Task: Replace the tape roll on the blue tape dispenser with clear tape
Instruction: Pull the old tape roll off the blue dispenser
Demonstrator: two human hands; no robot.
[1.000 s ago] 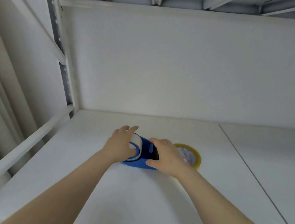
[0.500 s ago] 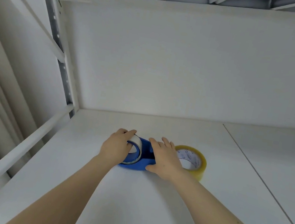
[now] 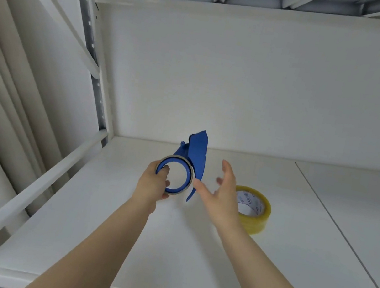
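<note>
Left grip [image 3: 154, 184] holds blue tape dispenser [image 3: 186, 166] aloft above the shelf [image 3: 165, 253]; our right hand [image 3: 219, 194] splayed wide beside it, partly covering clear tape roll [image 3: 254, 211] on shelf.

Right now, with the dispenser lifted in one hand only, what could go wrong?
1. The left hand alone pinches the blue tape dispenser by its ring, clear of the shelf; the right hand is open and off it, so the dispenser could twist or drop.
2. The right hand hovers just in front of the clear tape roll and might knock it while moving.
</note>
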